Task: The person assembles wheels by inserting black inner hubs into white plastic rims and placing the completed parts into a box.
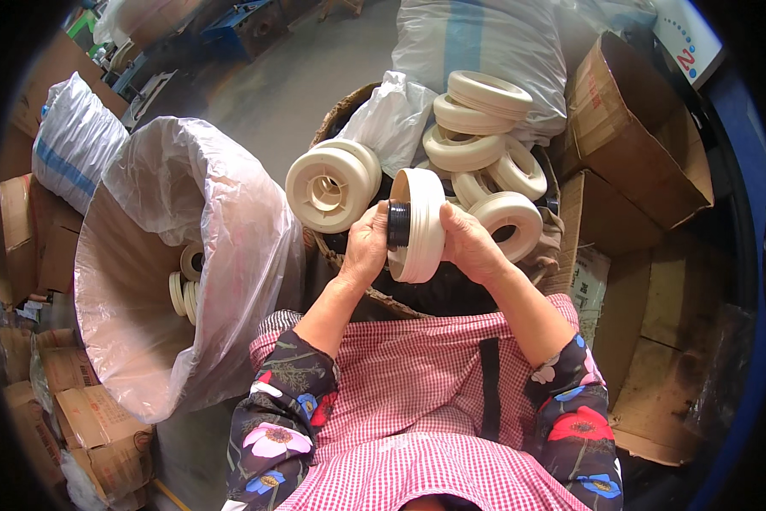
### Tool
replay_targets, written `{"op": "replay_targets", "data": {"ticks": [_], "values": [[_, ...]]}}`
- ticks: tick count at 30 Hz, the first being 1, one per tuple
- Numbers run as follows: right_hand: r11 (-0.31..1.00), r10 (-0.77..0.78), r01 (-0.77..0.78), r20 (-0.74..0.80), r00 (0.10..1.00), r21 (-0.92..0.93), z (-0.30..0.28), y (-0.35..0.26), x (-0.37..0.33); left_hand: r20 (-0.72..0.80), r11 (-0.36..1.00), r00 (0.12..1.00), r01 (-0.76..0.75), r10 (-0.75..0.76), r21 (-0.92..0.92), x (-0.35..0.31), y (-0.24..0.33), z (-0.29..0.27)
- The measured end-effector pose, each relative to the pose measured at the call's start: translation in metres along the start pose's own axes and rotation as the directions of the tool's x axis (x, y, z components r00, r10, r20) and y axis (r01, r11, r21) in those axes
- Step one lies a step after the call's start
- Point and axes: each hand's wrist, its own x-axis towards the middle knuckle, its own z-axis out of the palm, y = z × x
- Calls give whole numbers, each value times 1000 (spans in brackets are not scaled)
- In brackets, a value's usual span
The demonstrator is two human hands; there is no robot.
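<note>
In front of my apron I hold a wide cream plastic ring (426, 226) on edge, its outer wall ridged. A short black threaded plastic piece (398, 225) sits at its left side, against the ring's open face. My left hand (366, 247) is closed round the black piece, fingers partly hidden behind it. The right hand (475, 245) grips the cream ring's right side, thumb on top. How far the black piece goes into the ring cannot be seen. Just beyond my hands lie a cream flanged wheel (315, 211) on the left and several cream rings (485, 92) piled on the right.
The pile rests on a round container (339, 111) with a brown rim. To my left stands a large bin lined with clear plastic (247, 247), with a few cream rings (178, 294) inside. Cardboard boxes (634, 136) flank my right; a white woven sack (515, 43) stands behind the pile.
</note>
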Motion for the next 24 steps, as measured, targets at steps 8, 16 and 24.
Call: {"op": "replay_targets", "data": {"ticks": [8, 16, 24], "values": [[983, -136, 136, 16, 991, -124, -4, -5, -1, 169, 995, 981, 91, -97, 46, -10, 48, 0], [784, -358, 409, 198, 913, -468, 9, -9, -7, 279, 966, 954, 169, -111, -194, -7, 42, -6], [852, -265, 267, 68, 962, -450, 7, -11, -11, 286, 972, 944, 206, -166, -116, -10, 47, 2]]}}
